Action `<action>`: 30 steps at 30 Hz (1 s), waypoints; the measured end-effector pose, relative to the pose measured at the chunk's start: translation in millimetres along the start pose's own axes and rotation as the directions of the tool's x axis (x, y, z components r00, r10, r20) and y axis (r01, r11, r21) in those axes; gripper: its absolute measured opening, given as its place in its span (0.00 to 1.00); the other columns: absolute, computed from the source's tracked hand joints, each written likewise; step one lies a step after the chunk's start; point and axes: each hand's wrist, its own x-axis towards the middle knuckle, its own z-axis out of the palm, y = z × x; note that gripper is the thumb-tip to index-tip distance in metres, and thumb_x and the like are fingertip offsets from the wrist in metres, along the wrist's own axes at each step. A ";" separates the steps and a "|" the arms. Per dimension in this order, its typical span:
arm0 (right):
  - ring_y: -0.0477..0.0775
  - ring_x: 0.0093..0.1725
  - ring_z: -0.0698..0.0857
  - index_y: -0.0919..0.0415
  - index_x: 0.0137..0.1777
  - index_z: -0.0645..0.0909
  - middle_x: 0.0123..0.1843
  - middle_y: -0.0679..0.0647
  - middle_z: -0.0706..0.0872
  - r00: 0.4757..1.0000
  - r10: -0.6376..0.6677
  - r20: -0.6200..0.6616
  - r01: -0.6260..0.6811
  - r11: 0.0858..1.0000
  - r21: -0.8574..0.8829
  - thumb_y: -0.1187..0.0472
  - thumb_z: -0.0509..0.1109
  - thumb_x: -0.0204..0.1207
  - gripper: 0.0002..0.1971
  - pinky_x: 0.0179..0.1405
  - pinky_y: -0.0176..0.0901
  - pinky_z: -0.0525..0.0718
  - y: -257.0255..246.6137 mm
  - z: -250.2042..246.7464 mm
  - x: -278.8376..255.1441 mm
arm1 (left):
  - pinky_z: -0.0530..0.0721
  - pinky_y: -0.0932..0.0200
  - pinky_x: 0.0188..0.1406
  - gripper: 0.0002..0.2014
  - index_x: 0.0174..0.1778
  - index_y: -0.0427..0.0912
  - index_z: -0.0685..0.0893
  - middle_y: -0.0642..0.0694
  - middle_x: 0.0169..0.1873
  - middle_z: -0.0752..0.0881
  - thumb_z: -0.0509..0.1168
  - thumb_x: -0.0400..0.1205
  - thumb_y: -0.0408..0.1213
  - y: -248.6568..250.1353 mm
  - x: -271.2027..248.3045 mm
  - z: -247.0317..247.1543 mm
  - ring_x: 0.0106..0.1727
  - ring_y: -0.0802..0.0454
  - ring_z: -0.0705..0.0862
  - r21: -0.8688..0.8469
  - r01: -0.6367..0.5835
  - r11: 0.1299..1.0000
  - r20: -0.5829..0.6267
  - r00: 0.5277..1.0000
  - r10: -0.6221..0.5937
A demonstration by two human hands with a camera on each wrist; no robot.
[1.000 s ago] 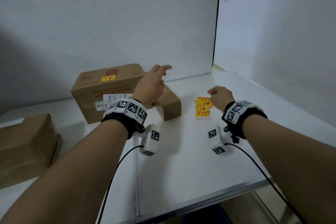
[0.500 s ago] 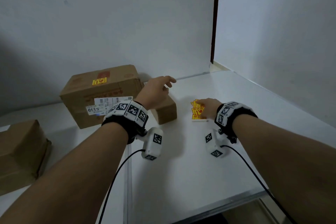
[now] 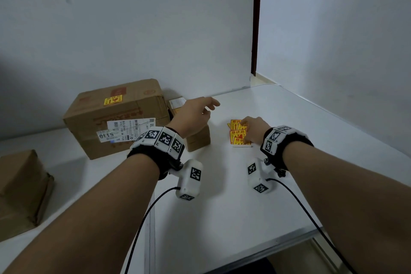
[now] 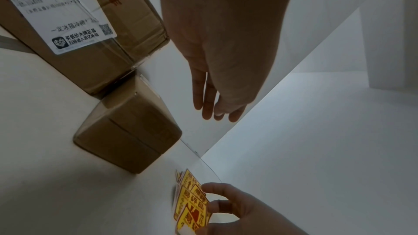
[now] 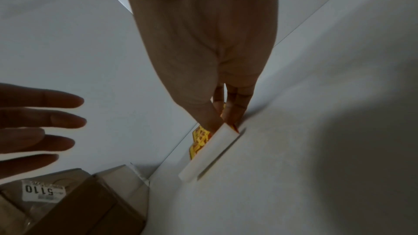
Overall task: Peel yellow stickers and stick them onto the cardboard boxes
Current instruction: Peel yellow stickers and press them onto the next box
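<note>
My right hand [image 3: 253, 129] is down on the stack of yellow stickers [image 3: 237, 134], which lies on the white tabletop [image 3: 222, 218] just right of the small cardboard box [image 3: 198, 140]. Its grip is narrow, thumb and fingertips [image 5: 234, 113] pinching the near end of the stack. My left hand [image 3: 192, 118] hovers above the small box, grip wide, fingers loosely spread and holding nothing. The big cardboard box [image 3: 117, 118] behind it already carries one yellow sticker [image 3: 113, 100] on top. A third box [image 3: 22, 189] sits far left.
</note>
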 end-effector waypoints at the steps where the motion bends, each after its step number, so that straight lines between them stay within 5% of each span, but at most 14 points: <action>1: 0.59 0.62 0.82 0.55 0.72 0.73 0.67 0.60 0.79 1.000 0.005 -0.005 -0.005 1.000 0.003 0.66 0.77 0.70 0.30 0.42 0.40 0.78 1.5 0.3 0.6 | 0.71 0.82 0.42 0.18 0.63 0.46 0.84 0.49 0.55 0.86 0.59 0.81 0.25 1.0 0.1 0.1 0.47 0.57 0.81 0.003 -0.003 1.000 0.002 1.000 0.003; 8: 0.60 0.64 0.81 0.61 0.71 0.73 0.66 0.61 0.81 0.994 0.078 -0.076 -0.069 0.991 0.110 0.65 0.74 0.74 0.25 0.46 0.41 0.76 7.8 1.2 -8.3 | 0.72 0.83 0.41 0.18 0.62 0.46 0.84 0.49 0.56 0.87 0.59 0.81 0.26 8.9 -2.4 1.8 0.45 0.58 0.81 -0.008 -0.001 1.000 0.023 1.000 0.001; 12: 0.60 0.58 0.85 0.60 0.70 0.73 0.64 0.60 0.82 0.994 0.082 -0.076 -0.065 0.977 0.205 0.63 0.73 0.75 0.24 0.50 0.47 0.84 11.9 1.3 -14.3 | 0.72 0.80 0.42 0.18 0.65 0.49 0.82 0.53 0.57 0.85 0.60 0.83 0.28 13.9 -8.4 4.1 0.48 0.59 0.82 -0.014 0.035 0.999 0.062 0.997 -0.034; 18: 0.63 0.53 0.89 0.56 0.50 0.79 0.59 0.62 0.86 0.987 0.122 -0.104 -0.078 0.932 0.353 0.67 0.72 0.74 0.09 0.54 0.57 0.88 12.1 -0.8 -24.0 | 0.77 0.66 0.50 0.18 0.64 0.53 0.82 0.56 0.59 0.85 0.60 0.82 0.31 17.2 -16.7 4.2 0.46 0.62 0.82 -0.020 0.079 0.997 0.114 0.991 -0.077; 22: 0.64 0.56 0.88 0.67 0.58 0.83 0.60 0.65 0.86 0.992 0.094 -0.084 -0.062 0.944 0.324 0.70 0.74 0.71 0.15 0.57 0.58 0.87 10.4 -1.9 -32.5 | 0.81 0.59 0.54 0.18 0.64 0.55 0.82 0.57 0.60 0.85 0.60 0.82 0.32 22.0 -22.1 3.7 0.49 0.60 0.83 -0.019 0.099 0.995 0.139 0.986 -0.095; 26: 0.61 0.56 0.88 0.62 0.53 0.86 0.60 0.60 0.87 0.986 0.099 -0.134 -0.040 0.919 0.391 0.70 0.75 0.69 0.12 0.57 0.54 0.87 15.7 -1.9 -39.3 | 0.81 0.59 0.56 0.18 0.64 0.54 0.82 0.56 0.61 0.85 0.60 0.82 0.32 26.3 -27.7 1.1 0.50 0.58 0.83 -0.019 0.096 0.995 0.154 0.984 -0.092; 30: 0.61 0.55 0.88 0.65 0.59 0.83 0.60 0.61 0.85 0.963 0.156 -0.222 -0.040 0.890 0.454 0.68 0.76 0.70 0.17 0.58 0.54 0.86 19.7 -1.8 -45.7 | 0.81 0.55 0.60 0.18 0.64 0.53 0.82 0.55 0.61 0.85 0.60 0.82 0.31 29.0 -32.3 -2.6 0.52 0.57 0.84 -0.045 0.120 0.992 0.157 0.981 -0.112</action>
